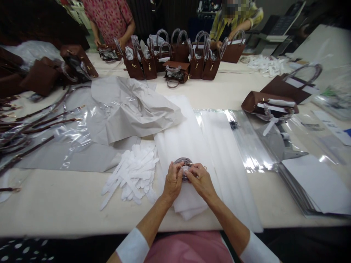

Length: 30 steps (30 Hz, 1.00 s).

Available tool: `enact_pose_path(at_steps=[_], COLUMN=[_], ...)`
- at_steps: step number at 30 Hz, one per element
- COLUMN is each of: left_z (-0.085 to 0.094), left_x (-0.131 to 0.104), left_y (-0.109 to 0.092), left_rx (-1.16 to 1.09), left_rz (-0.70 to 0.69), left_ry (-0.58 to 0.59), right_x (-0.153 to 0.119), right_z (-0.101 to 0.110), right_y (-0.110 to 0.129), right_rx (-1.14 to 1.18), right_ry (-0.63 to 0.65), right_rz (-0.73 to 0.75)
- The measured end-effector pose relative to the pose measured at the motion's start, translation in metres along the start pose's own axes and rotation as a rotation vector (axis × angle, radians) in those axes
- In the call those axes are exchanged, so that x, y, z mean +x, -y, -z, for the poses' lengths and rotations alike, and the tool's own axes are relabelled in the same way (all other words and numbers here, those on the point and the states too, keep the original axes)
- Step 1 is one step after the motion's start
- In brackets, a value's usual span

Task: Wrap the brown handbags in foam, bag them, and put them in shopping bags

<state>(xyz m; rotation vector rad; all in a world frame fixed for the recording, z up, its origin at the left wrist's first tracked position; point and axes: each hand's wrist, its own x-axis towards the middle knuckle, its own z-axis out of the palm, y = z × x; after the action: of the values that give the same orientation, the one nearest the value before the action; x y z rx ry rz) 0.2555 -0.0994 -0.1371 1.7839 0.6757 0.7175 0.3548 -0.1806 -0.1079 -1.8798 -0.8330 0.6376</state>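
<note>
A coiled brown bag strap [183,160] in clear wrap is held between my two hands, above the white foam sheets [175,146]. My left hand [173,179] wraps round its left side. On the other side my right hand [201,179] grips the coil with bent fingers, and a small gold clasp shows beside them. Part of the coil is hidden behind my fingers. Just left of my hands lies a heap of white paper strips [137,171].
Brown handbags [196,64] stand along the far side, where two people work. Plastic-wrapped straps [49,122] and grey sheeting [131,113] lie left. Clear plastic bags [246,138], another handbag [252,102] and a stack of white sheets [315,182] are on the right.
</note>
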Motion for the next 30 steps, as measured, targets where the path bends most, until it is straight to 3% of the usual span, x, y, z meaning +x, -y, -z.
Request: enact_pose_path(at_steps=[8, 15, 22, 26, 30], left_z=[0.002, 0.001, -0.001, -0.001, 0.0], left_x=[-0.004, -0.005, -0.006, -0.006, -0.006], left_y=[0.007, 0.013, 0.015, 0.017, 0.018], left_rx=[0.069, 0.164, 0.224, 0.245, 0.264], left_rz=[-0.163, -0.218, -0.26, -0.277, -0.295], left_ry=[0.046, 0.045, 0.031, 0.025, 0.041], right_x=[0.003, 0.0, -0.003, 0.003, 0.014], right_z=[-0.009, 0.001, -0.008, -0.001, 0.011], right_y=[-0.002, -0.002, -0.005, -0.003, 0.002], right_rx=[-0.095, -0.039, -0.06, -0.068, -0.183], right_ry=[-0.06, 0.017, -0.043, 0.062, 0.222], right_rz=[-0.039, -0.017, -0.014, 0.013, 0.133])
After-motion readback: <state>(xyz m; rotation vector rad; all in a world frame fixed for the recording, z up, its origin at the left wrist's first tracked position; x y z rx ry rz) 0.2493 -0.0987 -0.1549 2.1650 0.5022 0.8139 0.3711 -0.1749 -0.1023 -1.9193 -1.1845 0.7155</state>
